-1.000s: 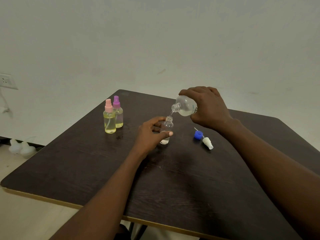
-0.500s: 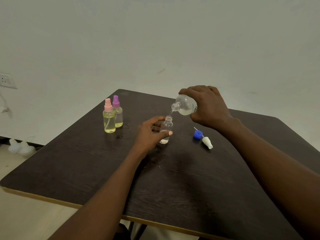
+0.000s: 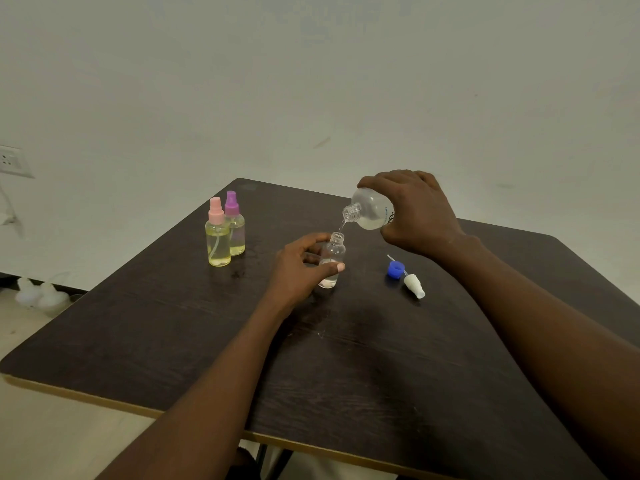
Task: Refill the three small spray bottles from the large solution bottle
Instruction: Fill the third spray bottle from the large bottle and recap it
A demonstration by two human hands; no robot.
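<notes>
My left hand (image 3: 298, 271) grips a small clear bottle (image 3: 331, 258) that stands upright and uncapped on the dark table (image 3: 346, 358). Just above it my right hand (image 3: 415, 213) holds the large solution bottle (image 3: 369, 209), tilted with its open neck pointing down-left. A thin stream of clear liquid runs from that neck into the small bottle's mouth. A little liquid sits in the small bottle's bottom. Two capped spray bottles with yellow liquid stand together at the left: one with a pink top (image 3: 217, 237), one with a purple top (image 3: 235, 225).
A blue cap (image 3: 395, 270) and a white spray head (image 3: 414, 286) lie on the table to the right of the small bottle. A wall socket (image 3: 12, 161) is at far left. White plastic items (image 3: 38, 294) sit on the floor by the wall.
Both hands have held their places while liquid keeps running from the large bottle into the small one. Otherwise nothing has visibly moved.
</notes>
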